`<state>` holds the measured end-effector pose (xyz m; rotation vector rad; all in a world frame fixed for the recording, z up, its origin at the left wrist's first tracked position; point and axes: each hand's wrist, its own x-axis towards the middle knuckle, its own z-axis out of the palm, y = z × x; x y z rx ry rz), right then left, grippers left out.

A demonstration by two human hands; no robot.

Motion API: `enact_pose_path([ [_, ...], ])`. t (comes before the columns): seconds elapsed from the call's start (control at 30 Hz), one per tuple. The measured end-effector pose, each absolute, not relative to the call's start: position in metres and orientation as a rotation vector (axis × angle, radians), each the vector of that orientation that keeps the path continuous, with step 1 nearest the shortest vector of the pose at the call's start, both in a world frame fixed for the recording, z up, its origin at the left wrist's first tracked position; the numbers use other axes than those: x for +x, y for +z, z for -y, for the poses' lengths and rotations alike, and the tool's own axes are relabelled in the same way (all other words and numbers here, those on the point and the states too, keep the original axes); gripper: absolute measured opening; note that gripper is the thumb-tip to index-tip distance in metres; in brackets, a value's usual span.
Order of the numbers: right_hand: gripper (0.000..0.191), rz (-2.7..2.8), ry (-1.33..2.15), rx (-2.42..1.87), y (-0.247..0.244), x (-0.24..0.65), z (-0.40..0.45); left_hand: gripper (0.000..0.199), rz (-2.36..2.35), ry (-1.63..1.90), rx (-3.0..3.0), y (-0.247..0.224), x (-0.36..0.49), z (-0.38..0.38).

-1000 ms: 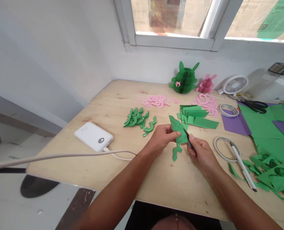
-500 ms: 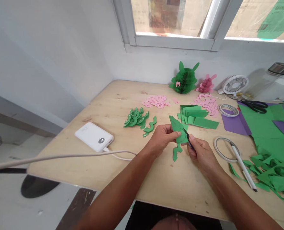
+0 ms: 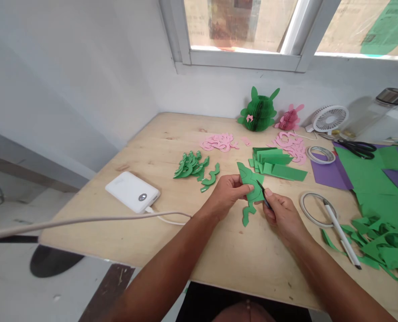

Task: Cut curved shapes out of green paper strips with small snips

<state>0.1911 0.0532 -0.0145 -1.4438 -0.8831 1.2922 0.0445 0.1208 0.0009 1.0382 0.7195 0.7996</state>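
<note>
My left hand point(image 3: 234, 191) pinches a piece of green paper point(image 3: 247, 175) marked with curved lines, holding it up over the table. A wavy green strip point(image 3: 248, 213) hangs below the paper or lies just beneath it; I cannot tell which. In my right hand point(image 3: 281, 208) is a pair of small dark scissors point(image 3: 261, 187), its pointed blade at the paper's right side. The scissors' handles are mostly hidden by my fingers. Left of my left hand lie curved green cutouts point(image 3: 189, 165) in a pile, and behind the paper are folded green strips point(image 3: 279, 164).
Pink cutouts point(image 3: 220, 142) and two paper figures, green point(image 3: 259, 112) and pink point(image 3: 289, 118), stand farther back. A white power bank point(image 3: 128, 191) with a cable is at left. At right are a tape roll point(image 3: 320, 155), black scissors point(image 3: 358, 147), a white pen point(image 3: 342, 235) and green scraps point(image 3: 387, 250).
Both hands, the green paper and the blade stay almost where they were. The whole view has shifted only very slightly.
</note>
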Motion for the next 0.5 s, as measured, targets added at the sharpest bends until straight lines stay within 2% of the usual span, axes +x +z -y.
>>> enact_pose_path([
  [0.5,0.049,0.933,1.266,-1.472,-0.0125,0.1920,-0.0526,0.026,-0.711,0.788,1.045,0.0016,0.0429,-0.1216],
])
